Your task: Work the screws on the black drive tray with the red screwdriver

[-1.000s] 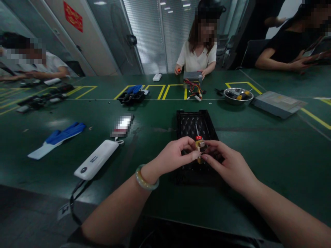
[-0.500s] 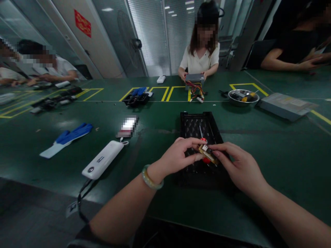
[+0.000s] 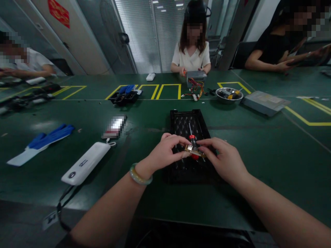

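Observation:
Between both hands is a small circuit board (image 3: pixel 194 151) with a silvery connector on its left end. My left hand (image 3: pixel 165 151) pinches the board's left end between thumb and fingers. On its right end, the thumb and fingertips of my right hand (image 3: pixel 223 156) are closed. Beneath the board lies a black tray (image 3: pixel 176 172), its near part partly hidden by my hands. A screwdriver (image 3: pixel 191 136) with a red and black handle rests in the tray, its shaft pointing away from me.
Left of my arms lie a white power bank (image 3: pixel 86 163), a phone (image 3: pixel 114 126) and a blue-and-white glove (image 3: pixel 42 143). Farther back are a black tray with blue gloves (image 3: pixel 125 94), a metal bowl (image 3: pixel 229 100) and a grey metal case (image 3: pixel 266 102). A person (image 3: pixel 191 55) opposite handles a power supply (image 3: pixel 196 78).
The view has swung slightly right, so things sit farther left. The board is turned a little flatter, still between both hands. The person opposite has shifted a hand at the power supply.

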The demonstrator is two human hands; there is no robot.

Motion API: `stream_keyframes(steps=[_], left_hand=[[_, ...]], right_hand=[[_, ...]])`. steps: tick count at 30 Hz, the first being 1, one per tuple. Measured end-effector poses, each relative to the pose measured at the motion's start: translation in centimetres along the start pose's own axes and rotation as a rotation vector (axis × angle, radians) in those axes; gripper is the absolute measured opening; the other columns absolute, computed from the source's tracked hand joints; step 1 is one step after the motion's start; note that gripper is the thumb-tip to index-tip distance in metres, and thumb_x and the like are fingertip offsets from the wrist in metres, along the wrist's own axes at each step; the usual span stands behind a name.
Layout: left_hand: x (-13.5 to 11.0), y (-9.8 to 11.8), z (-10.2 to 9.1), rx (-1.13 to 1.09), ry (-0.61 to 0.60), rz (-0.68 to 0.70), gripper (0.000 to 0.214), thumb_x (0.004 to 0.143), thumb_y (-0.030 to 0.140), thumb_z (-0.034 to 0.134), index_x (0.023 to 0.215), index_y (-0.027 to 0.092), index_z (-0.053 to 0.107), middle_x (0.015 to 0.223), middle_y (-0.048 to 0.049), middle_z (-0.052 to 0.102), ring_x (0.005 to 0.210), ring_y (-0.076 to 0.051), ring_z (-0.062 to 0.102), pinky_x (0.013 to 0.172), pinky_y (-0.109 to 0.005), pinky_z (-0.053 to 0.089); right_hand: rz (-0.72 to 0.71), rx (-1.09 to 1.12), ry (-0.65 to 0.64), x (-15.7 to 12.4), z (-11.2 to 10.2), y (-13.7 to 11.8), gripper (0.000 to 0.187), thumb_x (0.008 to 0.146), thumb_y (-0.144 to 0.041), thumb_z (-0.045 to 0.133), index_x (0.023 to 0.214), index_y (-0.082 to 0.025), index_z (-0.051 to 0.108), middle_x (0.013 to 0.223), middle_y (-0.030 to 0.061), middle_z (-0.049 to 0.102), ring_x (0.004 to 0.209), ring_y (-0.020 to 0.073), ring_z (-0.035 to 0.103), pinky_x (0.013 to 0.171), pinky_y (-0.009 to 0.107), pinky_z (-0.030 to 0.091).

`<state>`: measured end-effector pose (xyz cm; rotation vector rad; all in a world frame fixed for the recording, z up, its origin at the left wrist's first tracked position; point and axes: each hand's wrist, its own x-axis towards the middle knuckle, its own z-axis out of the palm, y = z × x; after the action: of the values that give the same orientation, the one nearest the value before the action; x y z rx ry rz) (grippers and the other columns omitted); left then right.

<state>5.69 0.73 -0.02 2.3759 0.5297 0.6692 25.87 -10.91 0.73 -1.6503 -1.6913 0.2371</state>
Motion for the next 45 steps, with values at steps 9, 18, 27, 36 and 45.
stream_keyframes(steps=[9,18,27,36,45], left_hand=[[-0.1,-1.1,0.3,-0.101,0.047,-0.044,0.030,0.086,0.044,0.070,0.111,0.028,0.069,0.106,0.0000,0.072,0.099,-0.019,0.062,0.099,-0.039,0.037],[-0.3,-0.4,0.5,-0.817,-0.198,-0.209,0.051,0.091,0.032,0.065,0.140,0.023,0.052,0.104,-0.0051,0.071,0.098,-0.017,0.066,0.092,-0.030,0.049],[-0.2,-0.2,0.3,-0.875,-0.223,-0.244,0.051,0.091,0.033,0.066,0.139,0.023,0.052,0.092,-0.0021,0.066,0.075,-0.010,0.060,0.070,-0.021,0.048],[-0.2,-0.1,0.1,-0.876,-0.196,-0.163,0.049,0.093,0.027,0.061,0.141,0.020,0.050,0.116,-0.0097,0.068,0.108,-0.018,0.063,0.101,-0.031,0.045],[-0.2,-0.8,0.2,-0.932,-0.240,-0.221,0.054,0.094,0.026,0.060,0.146,0.020,0.045,0.127,-0.0126,0.067,0.118,-0.022,0.062,0.104,-0.034,0.044]], right_hand=[[-0.109,-0.046,-0.161,0.0,-0.5,-0.1,0.035,0.089,-0.034,0.069,0.122,-0.028,0.061,0.107,0.0016,0.067,0.098,0.0185,0.062,0.088,0.035,0.048],[-0.280,-0.052,-0.283,-0.9,0.0,-0.9,0.049,0.094,-0.029,0.061,0.140,-0.027,0.046,0.114,0.0015,0.069,0.099,0.0193,0.065,0.086,0.036,0.052],[-0.250,-0.163,-0.114,-0.7,-0.4,-0.6,0.028,0.089,-0.037,0.069,0.115,-0.030,0.064,0.105,-0.0045,0.072,0.093,0.0162,0.067,0.083,0.033,0.048],[-0.166,-0.076,-0.016,-0.3,-0.4,-0.9,0.025,0.084,-0.034,0.074,0.104,-0.022,0.065,0.101,0.0004,0.065,0.093,0.0143,0.061,0.079,0.028,0.047],[-0.154,-0.128,-0.045,-0.4,-0.6,-0.7,0.016,0.090,-0.026,0.064,0.105,-0.022,0.065,0.096,-0.0001,0.064,0.086,0.0138,0.060,0.078,0.030,0.045]])
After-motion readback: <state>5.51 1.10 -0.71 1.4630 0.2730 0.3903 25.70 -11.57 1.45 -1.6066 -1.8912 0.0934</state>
